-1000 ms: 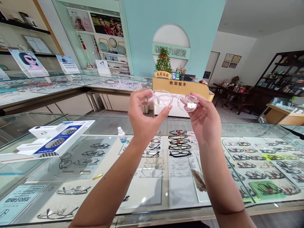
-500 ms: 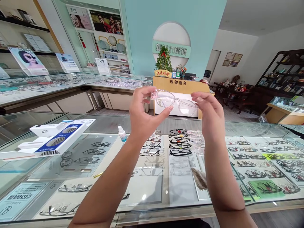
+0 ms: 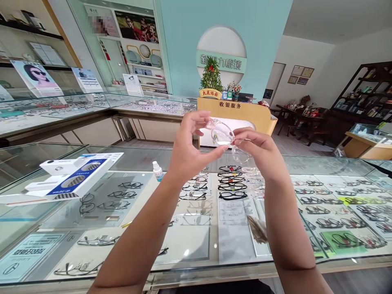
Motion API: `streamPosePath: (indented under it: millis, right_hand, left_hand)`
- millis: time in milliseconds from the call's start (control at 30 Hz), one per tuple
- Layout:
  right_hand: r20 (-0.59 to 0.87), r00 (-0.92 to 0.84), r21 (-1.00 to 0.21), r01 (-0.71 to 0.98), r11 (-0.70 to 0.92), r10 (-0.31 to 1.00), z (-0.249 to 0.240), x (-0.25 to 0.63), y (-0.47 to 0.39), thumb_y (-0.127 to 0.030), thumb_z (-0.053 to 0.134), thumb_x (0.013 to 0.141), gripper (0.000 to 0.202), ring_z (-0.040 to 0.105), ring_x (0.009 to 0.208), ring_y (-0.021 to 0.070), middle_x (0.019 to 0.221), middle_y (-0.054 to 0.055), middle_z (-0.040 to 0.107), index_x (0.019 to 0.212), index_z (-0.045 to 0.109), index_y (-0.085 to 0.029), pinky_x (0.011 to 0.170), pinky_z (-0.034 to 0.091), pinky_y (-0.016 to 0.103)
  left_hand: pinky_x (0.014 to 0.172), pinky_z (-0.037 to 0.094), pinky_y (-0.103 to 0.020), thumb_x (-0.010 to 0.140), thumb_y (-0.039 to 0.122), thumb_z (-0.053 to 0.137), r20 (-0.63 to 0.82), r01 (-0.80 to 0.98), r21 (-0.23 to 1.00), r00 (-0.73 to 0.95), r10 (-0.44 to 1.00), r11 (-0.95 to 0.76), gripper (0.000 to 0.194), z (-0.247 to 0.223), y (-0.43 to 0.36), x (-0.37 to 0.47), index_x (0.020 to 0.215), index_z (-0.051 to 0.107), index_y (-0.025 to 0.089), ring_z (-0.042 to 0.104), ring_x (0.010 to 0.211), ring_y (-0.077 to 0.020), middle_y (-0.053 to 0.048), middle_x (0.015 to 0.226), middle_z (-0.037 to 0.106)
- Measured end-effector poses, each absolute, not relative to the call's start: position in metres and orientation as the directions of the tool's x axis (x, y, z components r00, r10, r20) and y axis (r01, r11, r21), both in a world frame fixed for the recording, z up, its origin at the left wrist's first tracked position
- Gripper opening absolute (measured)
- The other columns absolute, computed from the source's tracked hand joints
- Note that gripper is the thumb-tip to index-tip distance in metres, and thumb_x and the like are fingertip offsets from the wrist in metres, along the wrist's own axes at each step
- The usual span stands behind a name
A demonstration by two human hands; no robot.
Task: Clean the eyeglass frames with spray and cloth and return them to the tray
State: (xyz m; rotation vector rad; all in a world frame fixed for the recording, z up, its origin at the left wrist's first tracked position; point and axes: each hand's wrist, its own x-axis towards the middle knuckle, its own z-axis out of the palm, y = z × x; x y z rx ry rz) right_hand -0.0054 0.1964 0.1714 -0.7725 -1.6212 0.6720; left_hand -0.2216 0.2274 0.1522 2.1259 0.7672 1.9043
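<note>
A pair of clear-framed glasses (image 3: 222, 129) was up in the air between the two hands, tilted so that one lens sat lower, toward the right. The left hand (image 3: 192, 141) had its fingers curled around the outer end of the frame, the thumb stretched along the lower edge of the nearer lens. The right hand (image 3: 260, 151) pinched the frame near its bridge, its fingers covering that part; the other lens hung just below them.

Beneath was the glass-topped surface (image 3: 190, 272). A white bottle (image 3: 157, 170) stood on it near the left wrist, and a blue-and-white box (image 3: 76, 179) lay open farther left. A column of dark frames (image 3: 232, 188) lay between the forearms. A brown cloth (image 3: 257, 228) lay just beside the right forearm, which partly hid it; the left forearm blocked part of the eyeglass display.
</note>
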Motion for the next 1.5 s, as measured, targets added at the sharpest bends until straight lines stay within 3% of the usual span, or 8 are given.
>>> streamPosePath:
  millis: [233, 633, 767, 833, 967, 1233, 1367, 1500]
  right_hand:
    - [0.506, -0.223, -0.857, -0.024, 0.514, 0.833, 0.169, -0.009, 0.204, -0.033, 0.083, 0.087, 0.005, 0.073, 0.108, 0.0217, 0.107, 0.000, 0.083, 0.084, 0.085, -0.029, 0.109, 0.054, 0.047]
    - [0.492, -0.144, -0.869, -0.033, 0.493, 0.859, 0.161, -0.016, 0.214, -0.031, 0.083, 0.085, 0.008, 0.074, 0.089, 0.0191, 0.087, 0.000, 0.084, 0.079, 0.084, -0.027, 0.091, 0.060, 0.039]
    - [0.545, 0.035, -0.838, 0.071, 0.542, 0.838, 0.158, -0.020, 0.216, -0.034, 0.081, 0.088, 0.011, 0.074, 0.085, 0.0209, 0.093, 0.003, 0.084, 0.082, 0.084, -0.025, 0.077, 0.060, 0.038]
    - [0.616, 0.086, -0.784, 0.169, 0.598, 0.783, 0.155, -0.024, 0.216, -0.035, 0.080, 0.090, 0.012, 0.077, 0.092, 0.0233, 0.102, 0.004, 0.085, 0.086, 0.084, -0.025, 0.083, 0.062, 0.041]
    - [0.745, 0.088, -0.638, 0.382, 0.668, 0.661, 0.150, -0.035, 0.212, -0.031, 0.077, 0.094, 0.009, 0.080, 0.108, 0.0275, 0.113, 0.006, 0.086, 0.095, 0.084, -0.026, 0.104, 0.060, 0.048]
    - [0.836, -0.018, -0.448, 0.556, 0.701, 0.548, 0.148, -0.045, 0.202, -0.026, 0.069, 0.098, 0.018, 0.079, 0.121, 0.0298, 0.128, 0.007, 0.084, 0.108, 0.084, -0.027, 0.109, 0.061, 0.049]
    - [0.813, -0.043, -0.482, 0.512, 0.711, 0.581, 0.155, -0.040, 0.190, -0.026, 0.071, 0.098, 0.015, 0.079, 0.124, 0.0299, 0.129, 0.006, 0.084, 0.105, 0.083, -0.028, 0.110, 0.060, 0.050]
    - [0.751, 0.068, -0.630, 0.371, 0.683, 0.656, 0.151, 0.003, 0.206, -0.029, 0.071, 0.097, 0.009, 0.077, 0.097, 0.0214, 0.100, 0.002, 0.082, 0.092, 0.078, -0.026, 0.092, 0.060, 0.040]
  left_hand:
    - [0.085, 0.065, -0.043, 0.069, 0.055, 0.101, 0.791, -0.034, 0.602, 0.158, 0.591, -0.797, 0.086, 0.149, 0.245, -0.222, 0.140, 0.055, 0.038, 0.076, 0.108, -0.0283, -0.008, 0.125, 0.071]
    - [0.081, 0.060, -0.034, 0.069, 0.051, 0.100, 0.787, -0.130, 0.617, 0.128, 0.604, -0.776, 0.080, 0.142, 0.260, -0.219, 0.137, 0.062, 0.034, 0.074, 0.102, -0.0227, -0.007, 0.120, 0.074]
    - [0.069, 0.047, -0.027, 0.082, 0.039, 0.092, 0.741, 0.021, 0.661, -0.178, 0.647, -0.750, 0.033, 0.147, 0.236, -0.208, 0.107, 0.076, 0.025, 0.058, 0.077, -0.0129, 0.001, 0.084, 0.062]
    - [0.061, 0.037, -0.028, 0.089, 0.040, 0.085, 0.677, 0.089, 0.734, -0.174, 0.715, -0.673, 0.018, 0.149, 0.223, -0.203, 0.090, 0.080, 0.022, 0.043, 0.064, -0.0114, 0.003, 0.068, 0.048]
    - [0.058, 0.027, -0.030, 0.090, 0.049, 0.083, 0.544, 0.050, 0.838, -0.021, 0.839, -0.543, 0.028, 0.150, 0.212, -0.198, 0.090, 0.087, 0.021, 0.033, 0.060, -0.0117, 0.003, 0.061, 0.045]
    - [0.058, 0.030, -0.029, 0.082, 0.051, 0.089, 0.486, -0.024, 0.872, -0.062, 0.872, -0.488, 0.032, 0.143, 0.228, -0.199, 0.094, 0.089, 0.021, 0.040, 0.063, -0.0127, 0.000, 0.068, 0.060]
    - [0.059, 0.029, -0.030, 0.082, 0.049, 0.088, 0.495, -0.028, 0.867, -0.077, 0.866, -0.498, 0.031, 0.142, 0.231, -0.199, 0.097, 0.090, 0.021, 0.037, 0.062, -0.0126, 0.001, 0.064, 0.055]
    - [0.060, 0.025, -0.030, 0.087, 0.046, 0.084, 0.513, 0.049, 0.858, -0.031, 0.858, -0.511, 0.027, 0.142, 0.227, -0.195, 0.097, 0.090, 0.022, 0.030, 0.060, -0.0117, 0.004, 0.060, 0.043]
